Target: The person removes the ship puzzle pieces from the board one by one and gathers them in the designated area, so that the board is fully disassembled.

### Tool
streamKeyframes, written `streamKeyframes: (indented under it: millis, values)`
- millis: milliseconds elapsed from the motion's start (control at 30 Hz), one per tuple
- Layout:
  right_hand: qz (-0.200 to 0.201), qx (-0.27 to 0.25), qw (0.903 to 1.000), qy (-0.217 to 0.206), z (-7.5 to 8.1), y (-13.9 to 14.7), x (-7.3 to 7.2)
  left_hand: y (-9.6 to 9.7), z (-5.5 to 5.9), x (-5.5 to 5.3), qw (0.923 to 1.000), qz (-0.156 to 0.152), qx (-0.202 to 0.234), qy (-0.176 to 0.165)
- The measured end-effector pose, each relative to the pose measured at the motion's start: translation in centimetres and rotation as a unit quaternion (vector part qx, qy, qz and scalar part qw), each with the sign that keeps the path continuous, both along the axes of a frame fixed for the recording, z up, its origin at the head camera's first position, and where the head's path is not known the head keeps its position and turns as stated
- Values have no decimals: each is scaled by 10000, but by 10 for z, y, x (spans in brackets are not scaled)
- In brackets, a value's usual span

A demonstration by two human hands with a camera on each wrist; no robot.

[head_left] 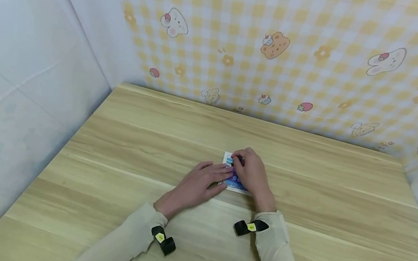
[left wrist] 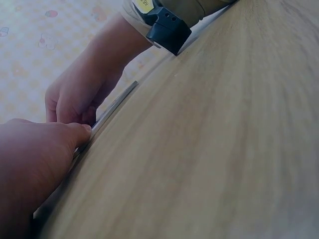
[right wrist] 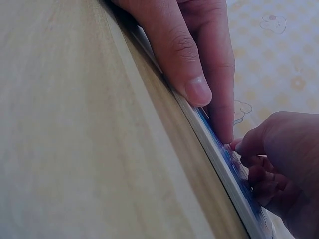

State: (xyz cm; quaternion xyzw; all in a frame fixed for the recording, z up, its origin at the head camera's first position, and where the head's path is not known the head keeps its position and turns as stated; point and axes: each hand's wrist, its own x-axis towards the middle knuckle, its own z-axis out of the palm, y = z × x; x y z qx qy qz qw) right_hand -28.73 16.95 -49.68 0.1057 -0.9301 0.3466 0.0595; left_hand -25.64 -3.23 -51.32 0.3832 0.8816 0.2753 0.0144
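A small flat picture board (head_left: pixel 237 185) with a white border and a blue and purple picture lies on the table. My left hand (head_left: pixel 203 183) rests across its left part, fingers stretched out over the picture. In the right wrist view, the left thumb (right wrist: pixel 198 92) presses at the board's near edge. Over the upper part of the board, my right hand (head_left: pixel 252 171) has its fingers curled, thumb and index finger pinched together close to the left fingertips. Whatever small piece sits between them is mostly hidden; I cannot tell its kind.
The board lies on a wood-grain table (head_left: pixel 135 139). Behind it hangs a yellow-checked cloth (head_left: pixel 238 65) with cartoon prints, and a pale sheet (head_left: pixel 28 64) covers the left side. Black straps with camera blocks (head_left: pixel 168 245) sit on both sleeved wrists.
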Motion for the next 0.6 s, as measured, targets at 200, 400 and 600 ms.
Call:
streamKeyframes:
  millis: [200,400,600]
  values:
    - [-64,44,10000,22,-1,0,0,0,0,0,10000,9,-45,9]
    - [-88,-56,9999,-3,-1,0,0,0,0,0,10000,-11,-88,24]
    - [-83,-383,9992,-27,0,2,1,-2,3,1,10000,-28,-81,-11]
